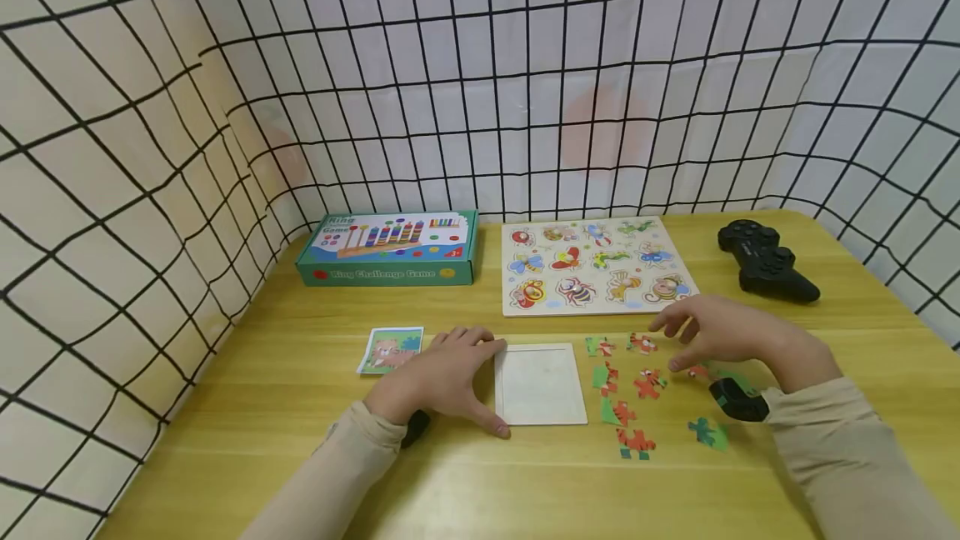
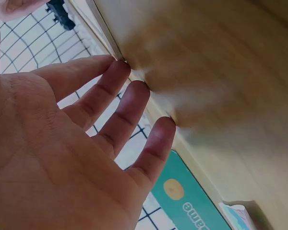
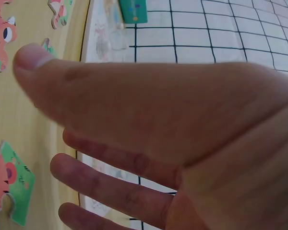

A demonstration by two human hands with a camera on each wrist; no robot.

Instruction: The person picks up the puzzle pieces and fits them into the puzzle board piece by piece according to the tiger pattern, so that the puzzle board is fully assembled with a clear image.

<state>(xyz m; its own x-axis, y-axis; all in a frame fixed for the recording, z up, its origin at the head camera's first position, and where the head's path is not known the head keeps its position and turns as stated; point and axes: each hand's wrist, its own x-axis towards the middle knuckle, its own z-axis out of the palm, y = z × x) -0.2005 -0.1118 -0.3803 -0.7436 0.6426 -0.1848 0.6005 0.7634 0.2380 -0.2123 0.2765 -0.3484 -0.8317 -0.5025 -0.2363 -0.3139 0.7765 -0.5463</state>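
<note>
My left hand [image 1: 448, 375] spans the left side of a small white puzzle tray [image 1: 542, 388], index finger by its upper left corner and thumb by the lower one. In the left wrist view its fingertips [image 2: 159, 132] meet the wooden tabletop. Loose jigsaw pieces with an orange striped animal, such as one orange piece [image 1: 649, 384], lie right of the tray in rough columns. Over the pieces farther right hovers my right hand [image 1: 723, 333], fingers loosely bent and nothing between them. Under its wrist a green piece [image 1: 738, 379] is partly hidden; a dark green piece [image 1: 703, 432] lies nearer me.
A picture card [image 1: 392, 350] lies left of the tray. Behind stand a green ring game box [image 1: 386, 250] and a wooden insect puzzle board [image 1: 592, 265]. A black game controller [image 1: 765, 261] is at the back right. Grid-patterned cloth [image 1: 525, 107] walls the table's back and sides.
</note>
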